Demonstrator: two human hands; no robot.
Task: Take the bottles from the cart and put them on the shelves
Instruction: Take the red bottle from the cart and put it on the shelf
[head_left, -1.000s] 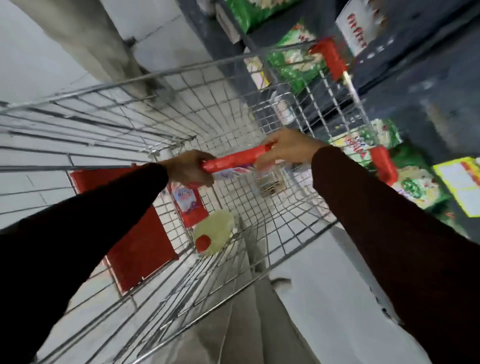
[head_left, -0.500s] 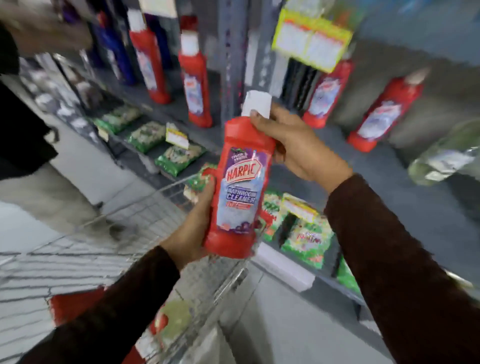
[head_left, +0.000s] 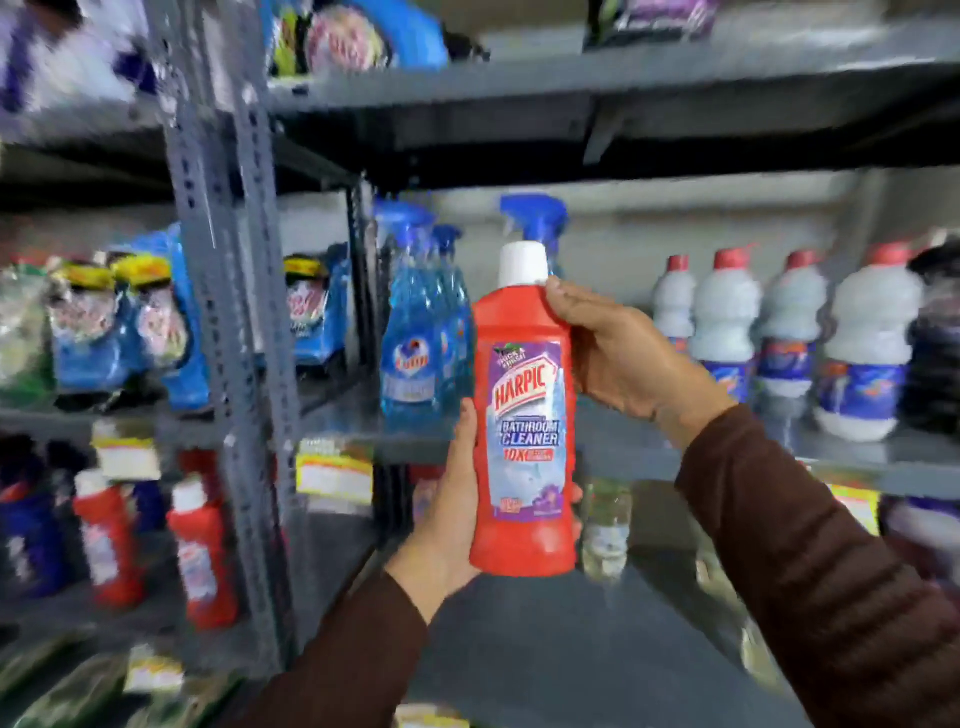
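A red Harpic bathroom cleaner bottle (head_left: 524, 415) with a white cap stands upright in front of me, held in both hands. My left hand (head_left: 449, 514) cups its lower left side and base. My right hand (head_left: 618, 353) grips its upper right shoulder. Behind it runs a grey metal shelf (head_left: 649, 457). A lower shelf (head_left: 545, 623) lies beneath the bottle. The cart is out of view.
Blue spray bottles (head_left: 415, 332) stand behind the bottle. White bottles with red caps (head_left: 779, 332) line the shelf to the right. Two red bottles (head_left: 197, 556) stand lower left, beyond a grey perforated upright (head_left: 228, 312). A clear bottle (head_left: 605, 525) sits on the lower shelf.
The view has swung from the cart up to the shelves. The red bottle came out of the cart, and both hands have raised it upright to shelf height.
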